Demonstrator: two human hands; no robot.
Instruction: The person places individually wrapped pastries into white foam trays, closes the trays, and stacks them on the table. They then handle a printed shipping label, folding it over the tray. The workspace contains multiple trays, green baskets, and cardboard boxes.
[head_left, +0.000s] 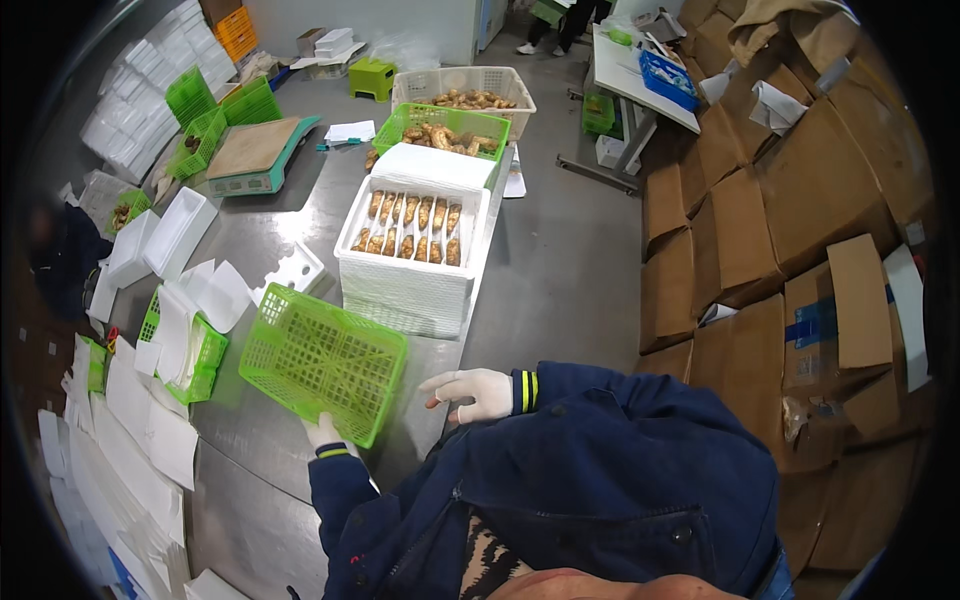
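My left hand (322, 433), in a white glove, grips the near edge of an empty green plastic basket (322, 360), its fingers partly hidden. My right hand (474, 396), in a white glove with some fingertips bare, hovers right of the basket, fingers apart, holding nothing. Beyond it stands a white foam box (405, 292) with two rows of brown mushroom-like pieces (409, 247) between white dividers. A white sheet (435, 163) lies at the box's far side. Behind are a green basket (450, 120) and a whitish crate (525, 101), both holding more such pieces.
On the steel table (240, 465) are a scale (240, 182), foam trays (180, 232), a holed foam piece (291, 271) and a green basket of white sheets (206, 364). Cardboard boxes (739, 367) are stacked at right. One person (67, 255) is at left; another's legs (559, 30) show behind.
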